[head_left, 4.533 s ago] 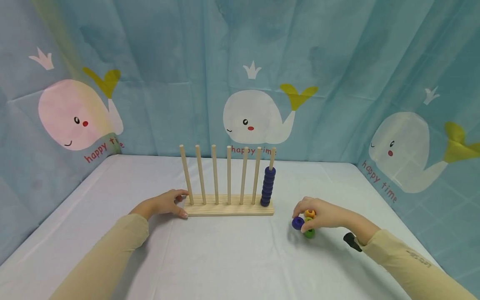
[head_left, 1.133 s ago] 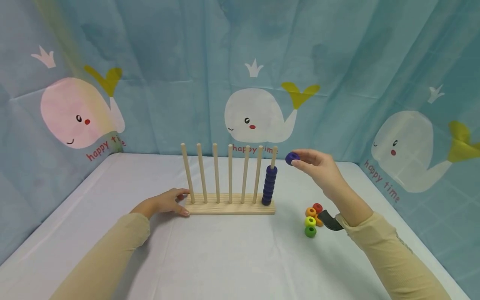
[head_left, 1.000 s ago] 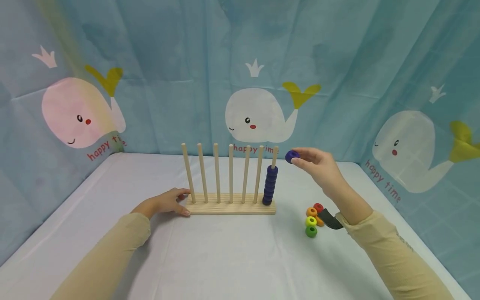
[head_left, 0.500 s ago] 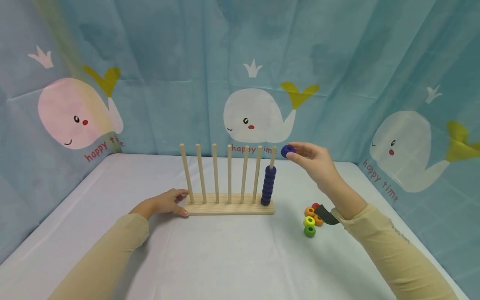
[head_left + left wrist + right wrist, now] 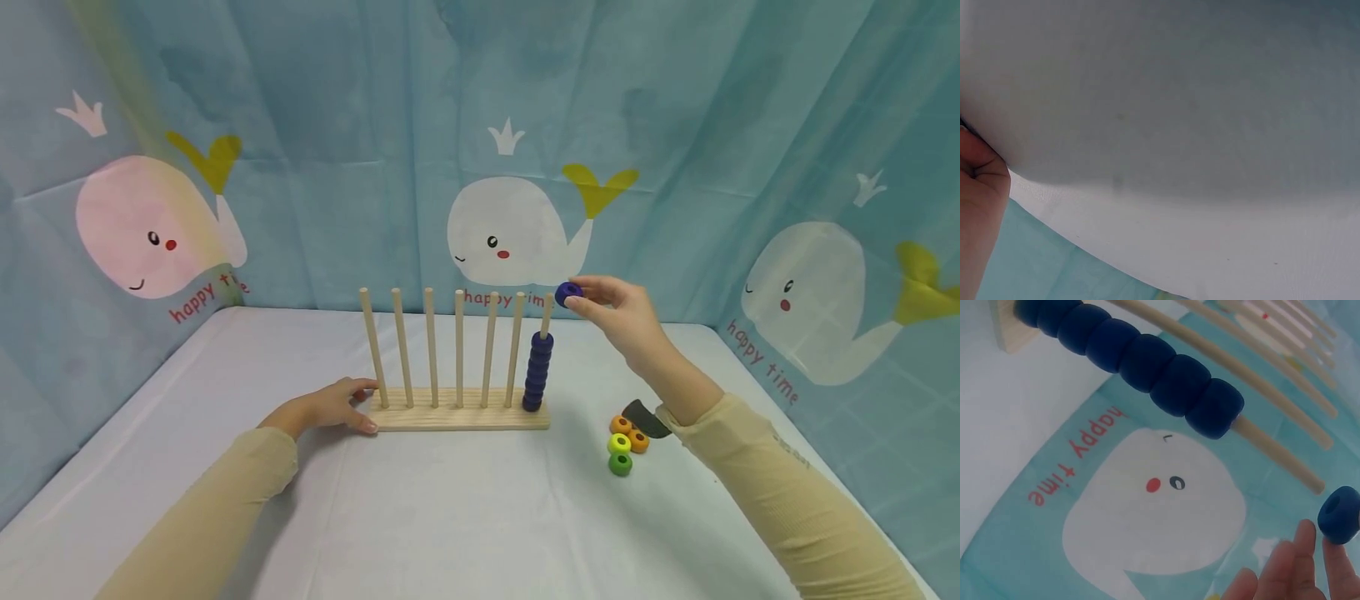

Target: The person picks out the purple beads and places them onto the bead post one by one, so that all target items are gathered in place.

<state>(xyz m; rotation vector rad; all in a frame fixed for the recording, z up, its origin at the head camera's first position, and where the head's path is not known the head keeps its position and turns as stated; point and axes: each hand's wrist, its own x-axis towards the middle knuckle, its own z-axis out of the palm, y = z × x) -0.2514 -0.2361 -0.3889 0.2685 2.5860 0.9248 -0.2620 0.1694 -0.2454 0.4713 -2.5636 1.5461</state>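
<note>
A wooden peg rack (image 5: 465,419) stands on the table with a row of upright pegs. Its rightmost peg carries a column of dark blue beads (image 5: 537,372); the other pegs are bare. My left hand (image 5: 327,406) grips the left end of the base, thumb at the front and fingers at the back. A loose dark blue bead (image 5: 568,294) is pinched between thumb and fingers of my right hand (image 5: 626,318), just right of the rightmost peg's top. In the right wrist view, that bead (image 5: 1339,515) is apart from the peg tip, its hole facing the peg.
On the table right of the rack lie two orange beads (image 5: 638,441), a yellow bead (image 5: 619,445) and a green bead (image 5: 620,464), close together. A dark strap end (image 5: 645,418) hangs from my right wrist above them. A blue whale-print curtain (image 5: 337,208) encloses the table.
My right hand picked up the blue bead from the cluster, raised it, and brought it leftward to the rightmost peg's top. The red bead is now hidden. My left hand stays put.
</note>
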